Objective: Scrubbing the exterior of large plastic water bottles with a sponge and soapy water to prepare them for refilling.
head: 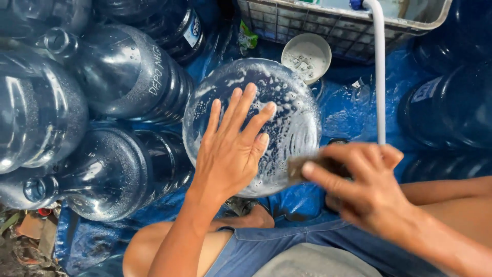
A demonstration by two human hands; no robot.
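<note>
Clearly, the soapy water jug [287,110] stands in the middle of the frame, its round bottom turned up toward the camera and covered with white foam. The left hand [230,149] lies flat on this bottom, fingers spread and open, pressing on it and not closing around anything. The right hand [366,187], in the lower right of the frame, is closed around a dark scrubbing sponge [302,168], pinched between thumb and fingers, and the sponge touches the lower right edge of the jug.

I judge the jug to be light, since it looks empty, and stiff but a little springy, as thin clear plastic is. With the foam on it the surface is surely slippery, so a flat palm can slide; a safer hold is probably at the ribbed side or at the neck, which is hidden under it.

Other empty jugs [123,72] lie on their sides at the left. A white bowl [306,55] and a white hose [380,72] are at the upper right, on a blue tarpaulin [343,110].
</note>
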